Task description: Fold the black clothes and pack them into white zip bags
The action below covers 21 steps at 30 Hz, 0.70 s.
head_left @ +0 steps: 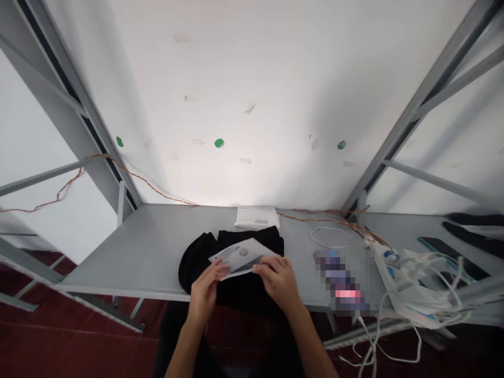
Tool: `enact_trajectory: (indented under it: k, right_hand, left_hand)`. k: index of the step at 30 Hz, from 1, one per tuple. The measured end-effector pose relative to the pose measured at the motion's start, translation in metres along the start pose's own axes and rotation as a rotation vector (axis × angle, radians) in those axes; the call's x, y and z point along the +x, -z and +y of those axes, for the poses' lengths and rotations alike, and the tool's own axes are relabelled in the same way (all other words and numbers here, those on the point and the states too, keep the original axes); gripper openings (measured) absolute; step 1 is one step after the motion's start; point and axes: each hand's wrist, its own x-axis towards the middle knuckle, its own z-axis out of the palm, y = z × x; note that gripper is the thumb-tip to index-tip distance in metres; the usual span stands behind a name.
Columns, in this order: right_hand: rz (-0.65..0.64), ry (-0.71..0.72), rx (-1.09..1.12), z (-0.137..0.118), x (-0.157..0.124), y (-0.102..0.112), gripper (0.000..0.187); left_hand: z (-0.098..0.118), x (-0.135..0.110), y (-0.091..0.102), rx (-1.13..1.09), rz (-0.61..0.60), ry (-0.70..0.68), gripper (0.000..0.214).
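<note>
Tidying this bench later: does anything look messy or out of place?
White cables lie tangled at the right end of the table, loops hanging off its front edge. An orange wire trails slack along the wall. The grey packet in the left hand and right hand looks fine.

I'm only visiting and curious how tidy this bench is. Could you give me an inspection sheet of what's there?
Surface: grey metal shelf, matte and level.
Job's things: flat grey packet held over a black garment that lies at the front edge.
Clutter: white folded packet at the back; dark flat items far right; one patch is blurred out.
Hands: left hand and right hand each grip an end of the flat grey packet.
Cables: thin orange wire along the back; white power strip with tangled white leads on the right.
Surroundings: white wall with green dots, grey frame struts, red floor.
</note>
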Motion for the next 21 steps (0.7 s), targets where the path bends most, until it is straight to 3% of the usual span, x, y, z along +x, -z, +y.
enact_trajectory:
  k: [3,7,10,14,18,21]
  right_hand:
    - [-0.012,-0.167,-0.031,0.024,-0.011,0.02,0.02]
    - [-0.236,-0.327,0.27,0.026,-0.016,0.032,0.015]
    - [-0.233,-0.529,0.506,0.017,-0.009,0.022,0.028]
    - [-0.152,-0.761,0.513,0.017,0.001,0.0,0.047]
    - [-0.199,-0.888,0.679,0.02,0.002,-0.008,0.064]
    - [-0.247,-0.905,0.922,0.018,0.016,-0.012,0.067]
  left_hand:
    - [-0.009,0.002,0.021,0.026,0.019,0.091,0.029]
    - [-0.012,0.008,0.035,0.017,-0.126,0.223,0.026]
    - [0.0,0.017,0.032,0.027,-0.055,0.35,0.03]
    - [0.017,0.03,0.013,0.251,-0.063,0.53,0.04]
    - [0.017,0.033,0.002,0.242,-0.111,0.506,0.044]
    - [0.004,0.042,0.01,0.123,-0.106,0.483,0.04]
